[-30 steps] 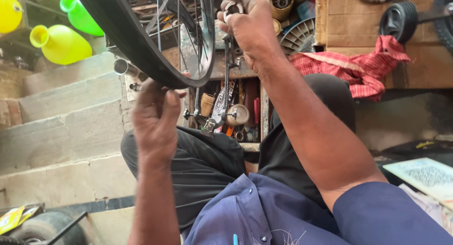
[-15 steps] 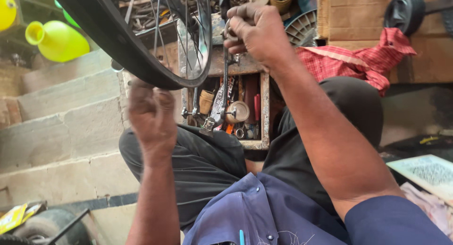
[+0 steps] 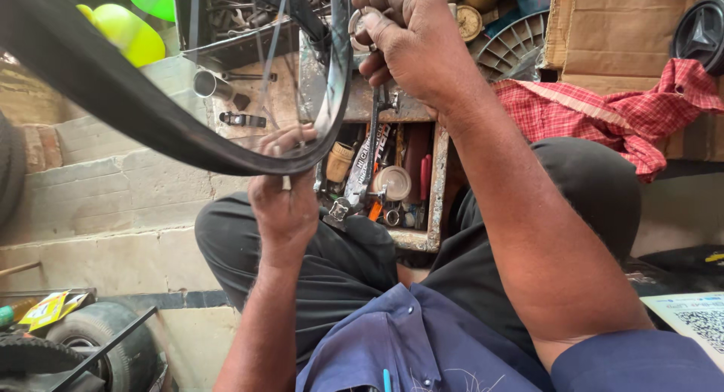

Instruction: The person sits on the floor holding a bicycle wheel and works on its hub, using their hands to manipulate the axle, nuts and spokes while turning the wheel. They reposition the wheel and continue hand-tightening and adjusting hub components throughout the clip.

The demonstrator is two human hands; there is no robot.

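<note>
Lower now, the wheel has its rim gripped from below by left hand fingers; right hand fingers pinch a wrench just beside it.

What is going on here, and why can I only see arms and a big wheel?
The picture comes from a camera worn on a person's head, looking down, so you see their own arms and lap. There is no machine, just two bare hands. The left hand grips the rim of a bicycle wheel, which has a black tyre and thin metal spokes. The right hand is raised and closed around a small metal tool by the spokes; I cannot tell exactly what kind. Below the hands sits an open wooden toolbox crammed with tools. To the right a red checked cloth lies beside a cardboard box. On the left are stone steps and a yellow-green balloon.
</note>
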